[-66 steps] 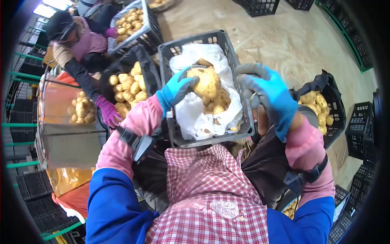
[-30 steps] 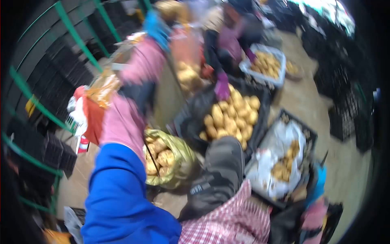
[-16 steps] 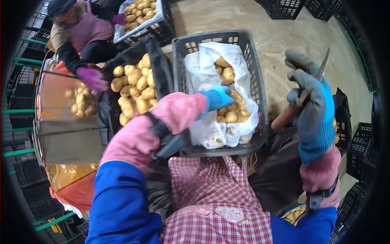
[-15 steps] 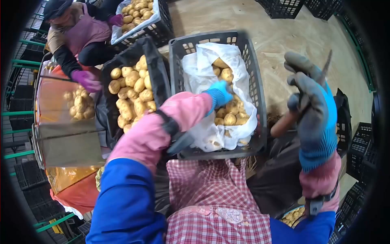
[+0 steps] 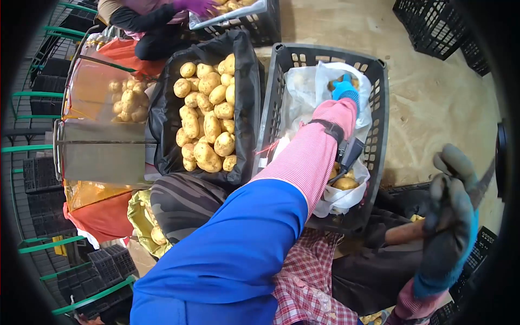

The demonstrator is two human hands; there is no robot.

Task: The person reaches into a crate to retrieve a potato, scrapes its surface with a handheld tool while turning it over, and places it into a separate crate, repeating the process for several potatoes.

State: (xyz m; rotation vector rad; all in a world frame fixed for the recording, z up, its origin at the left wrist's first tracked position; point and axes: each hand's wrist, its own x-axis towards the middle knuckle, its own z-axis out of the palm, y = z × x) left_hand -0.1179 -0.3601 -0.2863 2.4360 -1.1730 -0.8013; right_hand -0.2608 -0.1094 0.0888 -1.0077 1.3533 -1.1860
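My left hand (image 5: 345, 91), in a blue glove, reaches to the far end of a white-lined black crate (image 5: 270, 103). Its fingers bend down among potatoes (image 5: 346, 184) in the white plastic liner (image 5: 303, 81), mostly out of sight, so I cannot tell whether they grip one. On the right, my right hand (image 5: 452, 216), in a blue glove with a grey coating, is closed around a tool (image 5: 406, 233) with a wooden handle. The tool's narrow, dark metal blade (image 5: 483, 187) points up and away from the crate.
To the left stands a black-lined crate of potatoes (image 5: 211, 124). Beyond it, a co-worker's purple-gloved hand (image 5: 197, 6) is over another crate (image 5: 265, 24) of potatoes. Black crates (image 5: 428, 27) stand at the upper right. A yellow bag (image 5: 142, 216) lies beside my leg.
My left hand has moved farther away, to the crate's far end. The view has shifted, and my right hand with the tool now appears lower and farther right. The co-worker's hand has left the black-lined crate.
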